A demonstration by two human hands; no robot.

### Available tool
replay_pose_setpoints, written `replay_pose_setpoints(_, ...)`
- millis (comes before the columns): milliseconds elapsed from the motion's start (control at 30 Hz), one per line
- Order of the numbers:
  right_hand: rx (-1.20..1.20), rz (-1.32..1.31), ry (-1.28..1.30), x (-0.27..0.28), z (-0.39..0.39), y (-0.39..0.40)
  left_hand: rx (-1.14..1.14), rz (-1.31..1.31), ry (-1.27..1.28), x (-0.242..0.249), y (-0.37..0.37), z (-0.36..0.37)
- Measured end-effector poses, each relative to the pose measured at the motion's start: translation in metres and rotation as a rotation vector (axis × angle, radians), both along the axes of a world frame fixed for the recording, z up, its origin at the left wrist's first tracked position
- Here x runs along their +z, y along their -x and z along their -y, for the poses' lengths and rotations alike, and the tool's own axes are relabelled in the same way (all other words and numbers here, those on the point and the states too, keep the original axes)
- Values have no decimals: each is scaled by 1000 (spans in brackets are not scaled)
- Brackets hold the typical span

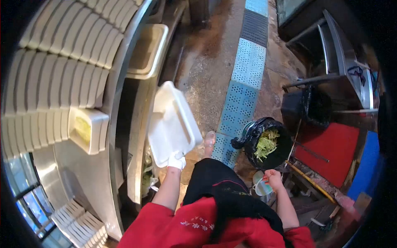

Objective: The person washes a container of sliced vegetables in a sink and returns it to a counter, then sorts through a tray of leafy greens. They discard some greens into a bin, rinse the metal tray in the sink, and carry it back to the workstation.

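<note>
A white rectangular plastic tub (pixel 171 122) tilts in front of me on the left. My left hand (pixel 176 161), in a white glove, is closed on the tub's near rim. My right hand (pixel 273 178), bare, is curled in a fist at the handle of a small pale-green bucket (pixel 261 185), low on my right. Just beyond that hand stands a bin lined with a black bag (pixel 283 149). Pale-green vegetable shreds (pixel 268 144) lie inside it.
Stacked white containers (pixel 53 78) fill the metal counter (pixel 78 165) at left. One end container holds something green. Another tub (pixel 147 51) sits on the lower shelf. Perforated blue mats (pixel 240 107) run along the floor; at right are a red board (pixel 328 151) and a metal table (pixel 343 62).
</note>
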State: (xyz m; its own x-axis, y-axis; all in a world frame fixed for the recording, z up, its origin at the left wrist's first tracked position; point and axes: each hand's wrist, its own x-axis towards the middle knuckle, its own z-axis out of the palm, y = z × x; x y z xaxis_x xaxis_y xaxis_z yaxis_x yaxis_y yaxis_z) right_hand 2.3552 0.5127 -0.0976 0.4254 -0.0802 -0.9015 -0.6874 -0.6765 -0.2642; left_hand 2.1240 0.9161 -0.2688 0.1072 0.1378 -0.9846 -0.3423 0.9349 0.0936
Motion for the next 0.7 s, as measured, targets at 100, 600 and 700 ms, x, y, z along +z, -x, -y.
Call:
replay_pose_setpoints(100,-52,29,-63,5,-5,0,146,306,-78,-162,42,-14)
replay_pose_setpoints(600,46,382,-11,44,19,102,-1172,271,-194,-26,-170,-90)
replay_pose_setpoints(700,-194,609,62,90,46,132,-1555,105,-16,-55,-213,-25)
